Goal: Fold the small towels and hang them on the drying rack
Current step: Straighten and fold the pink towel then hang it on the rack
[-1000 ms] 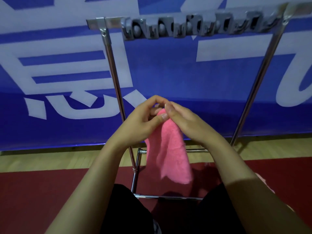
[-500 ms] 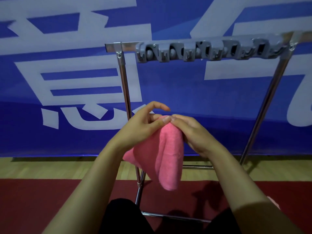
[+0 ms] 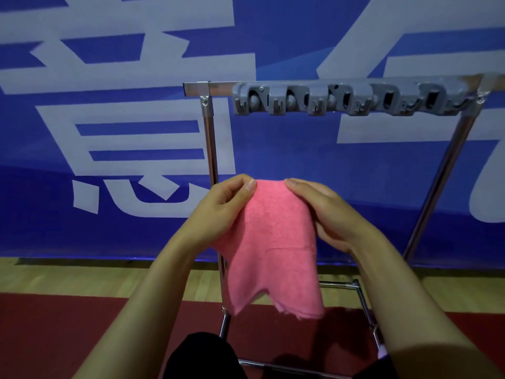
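A small pink towel hangs folded in front of me, its lower edges uneven. My left hand pinches its top left corner between thumb and fingers. My right hand grips the top right edge. The metal drying rack stands just behind the towel. A grey clip bar with several hooks runs along its top rail, above and to the right of my hands. No towel hangs on the rack.
A blue banner with large white characters fills the wall behind the rack. The floor is light wood by the wall and red mat nearer me. My dark-clothed knees show at the bottom.
My hands have moved apart, spreading the towel's top edge flat where it was bunched. The view has tilted down, so the rack's top bar sits lower in frame.
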Motion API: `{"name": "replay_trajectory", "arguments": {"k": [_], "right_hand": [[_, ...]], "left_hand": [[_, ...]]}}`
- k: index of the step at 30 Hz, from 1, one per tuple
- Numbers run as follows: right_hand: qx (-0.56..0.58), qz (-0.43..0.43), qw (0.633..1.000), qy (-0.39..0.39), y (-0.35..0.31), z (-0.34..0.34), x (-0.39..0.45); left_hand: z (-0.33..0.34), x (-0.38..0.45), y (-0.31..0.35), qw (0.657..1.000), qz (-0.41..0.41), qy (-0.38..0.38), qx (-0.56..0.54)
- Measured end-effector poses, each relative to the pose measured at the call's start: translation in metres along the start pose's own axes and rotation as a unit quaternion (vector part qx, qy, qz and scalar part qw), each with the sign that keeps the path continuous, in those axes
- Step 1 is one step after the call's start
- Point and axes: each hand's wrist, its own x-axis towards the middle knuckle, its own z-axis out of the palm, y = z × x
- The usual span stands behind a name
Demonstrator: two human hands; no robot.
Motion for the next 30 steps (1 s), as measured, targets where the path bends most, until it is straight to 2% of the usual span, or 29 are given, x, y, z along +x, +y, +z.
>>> {"name": "replay_trajectory", "arguments": {"k": [8,11,18,26,30], "right_hand": [[-0.032,-0.026,0.996,-0.077,-0.024,-0.004,0.019],[0.000,-0.045,0.998,-0.048,-0.029,0.003,0.042],[0.157,-0.043,0.986,0.032,-0.058,0.042,0.108],[0.135,0.000,0.976,0.172,-0.071,0.066,0.166],[0.134,0.002,0.970,0.204,-0.058,0.056,0.174]], "left_hand": [[-0.019,0.015,0.018,1.000,0.004,-0.023,-0.021],[-0.034,0.031,0.021,0.997,0.008,0.023,-0.079],[-0.057,0.091,0.030,0.973,-0.007,0.136,-0.185],[-0.068,0.138,0.032,0.964,-0.024,0.202,-0.174],[-0.065,0.150,0.024,0.966,0.003,0.217,-0.140]]}}
